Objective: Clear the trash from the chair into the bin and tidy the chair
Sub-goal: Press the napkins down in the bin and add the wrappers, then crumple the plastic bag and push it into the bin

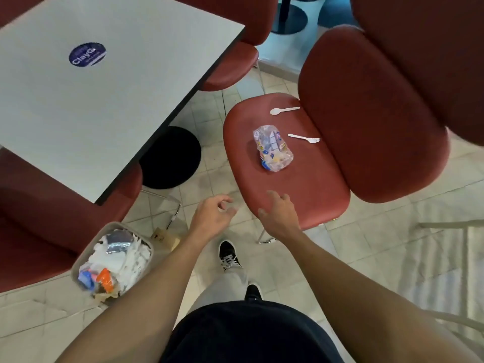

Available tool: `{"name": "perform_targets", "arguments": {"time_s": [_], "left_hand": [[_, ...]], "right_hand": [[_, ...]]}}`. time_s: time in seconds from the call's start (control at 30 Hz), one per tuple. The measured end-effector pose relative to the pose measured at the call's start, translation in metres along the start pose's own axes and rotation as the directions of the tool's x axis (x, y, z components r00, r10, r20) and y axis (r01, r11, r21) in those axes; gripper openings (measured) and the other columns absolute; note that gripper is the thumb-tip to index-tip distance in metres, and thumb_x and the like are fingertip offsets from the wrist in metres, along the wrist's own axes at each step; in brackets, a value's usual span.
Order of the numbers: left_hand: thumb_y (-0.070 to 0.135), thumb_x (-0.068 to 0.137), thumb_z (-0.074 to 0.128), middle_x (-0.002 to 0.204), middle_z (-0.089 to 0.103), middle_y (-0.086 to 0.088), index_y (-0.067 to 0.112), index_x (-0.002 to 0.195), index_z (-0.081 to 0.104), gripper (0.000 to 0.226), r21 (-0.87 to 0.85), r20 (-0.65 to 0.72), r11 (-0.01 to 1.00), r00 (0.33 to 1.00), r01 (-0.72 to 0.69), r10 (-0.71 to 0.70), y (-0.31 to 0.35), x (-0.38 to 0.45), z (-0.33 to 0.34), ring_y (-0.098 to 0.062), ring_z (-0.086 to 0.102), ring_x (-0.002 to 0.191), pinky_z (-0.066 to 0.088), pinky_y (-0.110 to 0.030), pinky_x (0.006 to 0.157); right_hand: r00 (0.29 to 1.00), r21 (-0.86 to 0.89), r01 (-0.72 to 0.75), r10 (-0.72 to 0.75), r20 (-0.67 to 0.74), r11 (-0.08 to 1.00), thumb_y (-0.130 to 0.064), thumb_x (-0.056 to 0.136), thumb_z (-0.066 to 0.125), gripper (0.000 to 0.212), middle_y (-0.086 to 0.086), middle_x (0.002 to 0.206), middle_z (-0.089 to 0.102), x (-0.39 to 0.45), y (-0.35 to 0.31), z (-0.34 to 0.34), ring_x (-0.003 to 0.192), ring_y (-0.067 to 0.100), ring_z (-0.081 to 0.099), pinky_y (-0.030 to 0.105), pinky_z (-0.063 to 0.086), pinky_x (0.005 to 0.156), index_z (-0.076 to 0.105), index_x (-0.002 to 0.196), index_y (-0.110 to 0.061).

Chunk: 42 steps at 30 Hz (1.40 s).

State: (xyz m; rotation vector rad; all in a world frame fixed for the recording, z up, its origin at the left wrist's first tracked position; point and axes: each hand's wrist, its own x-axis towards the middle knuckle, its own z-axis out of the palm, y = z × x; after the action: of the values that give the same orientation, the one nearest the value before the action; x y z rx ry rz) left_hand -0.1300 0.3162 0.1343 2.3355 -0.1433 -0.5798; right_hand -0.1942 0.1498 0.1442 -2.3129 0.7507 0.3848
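Three scraps — wrapper point(273, 148), spoon point(284, 110), fork point(304, 138) — lie on the chair point(301, 187); both hands' fingers point(275, 199) loose, holding nothing

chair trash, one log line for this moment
hands: left open, right open | chair seat: wrapper, spoon, fork | bin: floor

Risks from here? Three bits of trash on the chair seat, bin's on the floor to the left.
1. The bin already looks heaped, so the plastic bag may slide off onto the floor.
2. The fork and spoon lie flat near the backrest; a hasty sweep might push them into the gap behind the seat.
3. Both hands are empty: right hand, left hand. Grabbing everything at once risks drops.
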Motion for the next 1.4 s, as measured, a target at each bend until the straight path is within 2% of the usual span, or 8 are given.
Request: {"name": "perform_targets", "arguments": {"time_s": [0.27,0.37,0.6,0.83,1.0,1.1,1.23,1.4], "left_hand": [[0.039,0.078,0.067,0.083,0.066,0.006,0.028,0.096,0.067,0.021,-0.009,0.142,0.996,0.986,-0.091,0.091,0.048,0.091,0.01,-0.01,0.061,0.072,0.05,-0.026,0.074],[0.029,0.081,0.072,0.082,0.059,0.005,0.024,0.098,0.067,0.017,0.023,0.188,0.989,0.973,-0.143,0.137,0.067,0.121,0.012,-0.008,0.054,0.069,0.038,-0.012,0.064],[0.032,0.075,0.077,0.088,0.059,0.003,0.029,0.1,0.068,0.027,0.09,0.236,0.983,0.963,-0.158,0.133,0.085,0.18,0.034,-0.011,0.057,0.083,0.047,-0.027,0.085],[0.036,0.076,0.076,0.095,0.053,0.005,0.031,0.105,0.065,0.032,0.103,0.259,0.993,0.965,-0.06,0.031,0.091,0.229,0.06,-0.011,0.055,0.081,0.05,-0.031,0.087],[0.036,0.075,0.077,0.109,0.05,0.002,0.029,0.121,0.06,0.049,0.07,0.198,0.997,0.979,0.042,-0.055,0.097,0.273,0.082,-0.019,0.056,0.108,0.046,-0.035,0.099],[0.036,0.074,0.077,0.12,0.05,-0.002,0.027,0.131,0.053,0.063,0.076,0.141,0.996,0.989,0.04,-0.05,0.099,0.305,0.1,-0.018,0.048,0.122,0.037,-0.029,0.107],[0.049,0.072,0.076,0.146,0.033,-0.004,0.032,0.144,0.037,0.083,0.152,0.145,0.987,0.989,-0.041,0.018,0.109,0.347,0.124,-0.019,0.027,0.138,0.025,-0.03,0.113],[0.064,0.062,0.076,0.161,0.004,-0.005,0.039,0.149,0.02,0.106,0.273,0.22,0.962,0.972,0.019,-0.082,0.113,0.395,0.158,-0.027,-0.003,0.148,0.008,-0.042,0.119]], "right_hand": [[0.992,0.102,-0.108,0.115,-0.058,0.989,-0.027,0.085,0.058,0.055,0.015,0.125,0.046,0.07,0.003,-0.036,0.114,0.036,0.052,0.045,0.044,0.099,0.043,0.138,-0.02],[0.985,0.127,-0.144,0.155,-0.078,0.981,-0.027,0.085,0.059,0.054,0.014,0.126,0.046,0.091,0.003,-0.049,0.114,0.034,0.052,0.043,0.045,0.098,0.044,0.136,-0.02],[0.976,0.144,-0.197,0.208,-0.067,0.97,-0.026,0.087,0.059,0.054,0.014,0.129,0.045,0.14,0.015,-0.072,0.113,0.033,0.056,0.04,0.046,0.098,0.043,0.138,-0.021],[0.971,0.151,-0.238,0.237,0.023,0.959,-0.027,0.087,0.061,0.055,0.012,0.133,0.044,0.202,0.04,-0.081,0.119,0.03,0.053,0.035,0.042,0.099,0.042,0.139,-0.021],[0.96,0.308,-0.28,0.261,0.103,0.909,-0.028,0.083,0.068,0.056,0.008,0.13,0.057,0.26,0.054,-0.075,0.119,0.027,0.055,0.032,0.043,0.098,0.049,0.136,-0.021],[0.93,0.441,-0.367,0.327,0.168,0.819,-0.025,0.081,0.07,0.055,0.002,0.125,0.063,0.297,0.068,-0.062,0.112,0.023,0.06,0.027,0.047,0.092,0.051,0.133,-0.025],[0.827,0.558,-0.559,0.461,0.323,0.613,-0.024,0.082,0.071,0.076,0.004,0.151,0.034,0.331,0.087,-0.042,0.125,0.022,0.051,0.038,0.049,0.098,0.032,0.147,-0.029],[0.677,0.625,-0.726,0.464,0.572,0.288,-0.035,0.083,0.066,0.076,-0.005,0.15,0.035,0.35,0.109,-0.016,0.12,0.024,0.051,0.042,0.056,0.074,0.024,0.146,-0.044]]}}
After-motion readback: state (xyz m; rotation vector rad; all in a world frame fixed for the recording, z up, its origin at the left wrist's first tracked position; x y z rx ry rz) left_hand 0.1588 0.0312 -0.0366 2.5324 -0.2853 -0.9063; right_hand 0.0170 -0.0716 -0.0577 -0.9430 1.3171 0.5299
